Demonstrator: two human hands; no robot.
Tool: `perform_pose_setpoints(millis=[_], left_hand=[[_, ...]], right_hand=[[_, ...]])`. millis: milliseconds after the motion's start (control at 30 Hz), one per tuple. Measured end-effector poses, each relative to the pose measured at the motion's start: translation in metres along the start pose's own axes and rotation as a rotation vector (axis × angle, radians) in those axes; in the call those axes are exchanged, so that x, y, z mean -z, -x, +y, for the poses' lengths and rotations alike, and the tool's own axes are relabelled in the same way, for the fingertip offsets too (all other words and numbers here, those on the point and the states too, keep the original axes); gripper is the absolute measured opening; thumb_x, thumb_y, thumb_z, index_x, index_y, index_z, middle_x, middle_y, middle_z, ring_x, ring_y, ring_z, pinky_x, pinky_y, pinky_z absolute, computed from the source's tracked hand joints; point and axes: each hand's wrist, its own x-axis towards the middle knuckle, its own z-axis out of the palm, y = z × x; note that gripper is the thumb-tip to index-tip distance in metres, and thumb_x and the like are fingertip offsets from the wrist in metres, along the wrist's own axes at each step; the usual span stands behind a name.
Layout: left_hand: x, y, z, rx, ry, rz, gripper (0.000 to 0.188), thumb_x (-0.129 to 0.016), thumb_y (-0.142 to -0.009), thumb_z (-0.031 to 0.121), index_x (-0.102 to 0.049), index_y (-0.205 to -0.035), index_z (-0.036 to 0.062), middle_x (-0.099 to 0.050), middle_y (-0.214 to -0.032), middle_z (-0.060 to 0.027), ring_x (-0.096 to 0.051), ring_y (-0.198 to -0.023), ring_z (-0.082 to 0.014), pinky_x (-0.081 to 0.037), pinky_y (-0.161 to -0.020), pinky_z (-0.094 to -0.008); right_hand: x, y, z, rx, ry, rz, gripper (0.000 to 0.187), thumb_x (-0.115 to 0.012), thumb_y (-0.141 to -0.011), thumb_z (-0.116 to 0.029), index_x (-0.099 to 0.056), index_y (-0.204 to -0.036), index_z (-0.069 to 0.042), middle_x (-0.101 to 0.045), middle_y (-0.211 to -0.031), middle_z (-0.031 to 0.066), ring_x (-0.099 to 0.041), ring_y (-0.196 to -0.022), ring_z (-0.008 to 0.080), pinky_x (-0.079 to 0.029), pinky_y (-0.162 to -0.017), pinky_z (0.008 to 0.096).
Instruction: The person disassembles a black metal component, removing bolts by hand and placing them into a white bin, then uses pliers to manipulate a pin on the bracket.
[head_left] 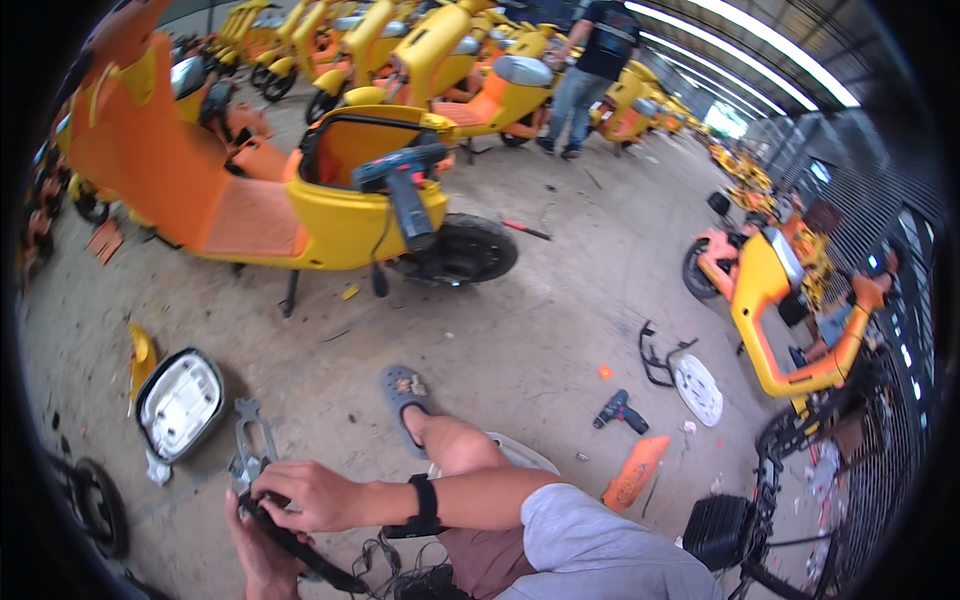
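Low at the left, my right hand has its fingers curled onto a curved black part. My left hand grips the same part from its other side, fingers raised along it. Just beyond my knuckles shows a grey metal bracket; whether it joins the black part is hidden. Thin dark wires hang beside my right forearm. Farther left on the floor lies a black-rimmed, white-lined oval shell, with a yellow body piece next to it.
Ahead stands a yellow-and-orange scooter, a cordless drill resting on its rear. On the floor are a second drill, a black rack, a white oval piece and an orange panel. Someone stands far back.
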Motion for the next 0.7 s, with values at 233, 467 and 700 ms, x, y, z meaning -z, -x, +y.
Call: perform_pose_setpoints(millis=[233, 467, 700], left_hand=[[-0.011, 0.011, -0.001, -0.004, 0.024, 0.075, 0.055, -0.049, -0.090, 0.058, -0.058, -0.107, 0.0060, -0.060, -0.077, -0.0100, -0.058, -0.064, -0.0236, -0.050, -0.056, -0.0352], [0.002, 0.010, -0.031, -0.382, -0.280, 0.099, 0.051, -0.063, -0.088, 0.035, -0.052, -0.127, 0.0038, -0.059, -0.104, -0.0165, -0.060, -0.075, -0.0254, -0.053, -0.063, -0.0367], [0.001, -0.010, -0.014, -0.123, 0.115, 0.029, 0.066, -0.036, -0.092, 0.070, -0.059, -0.103, 0.0091, -0.063, -0.087, -0.0041, -0.062, -0.073, -0.0152, -0.052, -0.062, -0.0317]], right_hand=[[0.007, 0.013, 0.004, 0.053, 0.018, -0.053, 0.019, -0.061, -0.086, -0.010, -0.053, -0.099, 0.002, -0.060, -0.083, 0.0160, -0.060, -0.078, 0.0359, -0.048, -0.069, 0.0432], [0.024, 0.003, -0.017, -0.438, -0.249, -0.224, 0.023, -0.060, -0.087, -0.015, -0.047, -0.099, 0.000, -0.060, -0.075, 0.0181, -0.063, -0.068, 0.0361, -0.048, -0.063, 0.0430], [0.012, -0.010, -0.001, -0.330, -0.247, -0.213, 0.020, -0.061, -0.088, -0.014, -0.050, -0.097, 0.000, -0.063, -0.077, 0.0176, -0.065, -0.071, 0.0330, -0.049, -0.063, 0.0414]])
